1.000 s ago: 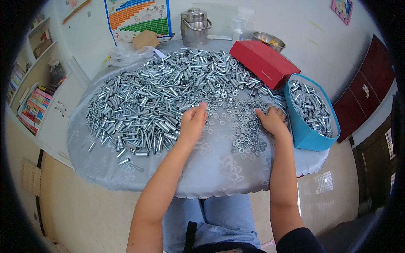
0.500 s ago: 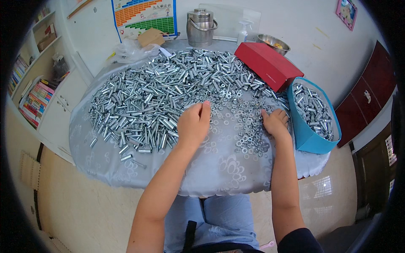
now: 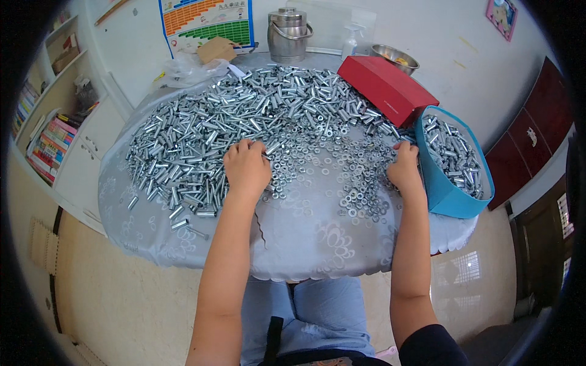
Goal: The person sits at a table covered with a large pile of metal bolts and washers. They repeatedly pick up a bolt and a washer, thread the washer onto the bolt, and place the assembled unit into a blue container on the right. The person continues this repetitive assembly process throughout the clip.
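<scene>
A broad heap of silvery metal sleeves and bolts covers the left and middle of the table. My left hand reaches into its near edge, back of the hand up, with fingers bent down among the parts. A short metal sleeve lies by its fingertips. Loose flat washers spread over the cloth between my hands. My right hand is at the right side of these washers, fingers curled in, close to the blue fabric bin full of metal sleeves. What either hand's fingers hold is hidden.
A red box lies tilted against the heap's back right. Behind stand a steel lidded pot, a spray bottle and a metal bowl. A clear plastic bag sits at the back left. A dark thin strand lies on the tablecloth.
My left hand has moved left and down onto the heap's edge, uncovering washers where it was. My right hand has shifted slightly right and farther away, its fingers more curled.
</scene>
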`<move>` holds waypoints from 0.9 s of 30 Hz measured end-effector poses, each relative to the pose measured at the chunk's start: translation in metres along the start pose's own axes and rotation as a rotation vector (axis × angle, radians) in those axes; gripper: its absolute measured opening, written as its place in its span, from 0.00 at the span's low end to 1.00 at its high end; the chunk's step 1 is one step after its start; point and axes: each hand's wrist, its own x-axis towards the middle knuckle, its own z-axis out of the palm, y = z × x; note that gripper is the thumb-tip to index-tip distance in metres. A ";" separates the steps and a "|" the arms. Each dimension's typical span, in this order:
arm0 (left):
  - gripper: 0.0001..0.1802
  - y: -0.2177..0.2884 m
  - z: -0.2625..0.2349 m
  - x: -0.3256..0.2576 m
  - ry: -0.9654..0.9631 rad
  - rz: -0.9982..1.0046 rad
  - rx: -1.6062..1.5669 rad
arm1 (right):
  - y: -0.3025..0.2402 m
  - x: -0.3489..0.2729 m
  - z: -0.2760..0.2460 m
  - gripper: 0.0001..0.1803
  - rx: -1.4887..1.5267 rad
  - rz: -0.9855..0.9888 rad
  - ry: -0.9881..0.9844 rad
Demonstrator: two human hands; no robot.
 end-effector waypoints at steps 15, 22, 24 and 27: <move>0.05 0.019 -0.003 0.010 0.039 -0.011 -0.628 | -0.067 -0.020 0.014 0.19 0.770 -0.245 -0.441; 0.14 0.050 -0.004 0.003 -0.284 -0.111 -1.367 | -0.071 -0.025 0.024 0.23 1.043 -0.223 -0.631; 0.15 0.054 -0.009 0.002 -0.294 -0.116 -1.456 | -0.075 -0.027 0.024 0.23 1.108 -0.201 -0.692; 0.17 0.058 -0.017 0.002 -0.292 -0.075 -1.523 | -0.081 -0.031 0.022 0.23 1.161 -0.117 -0.754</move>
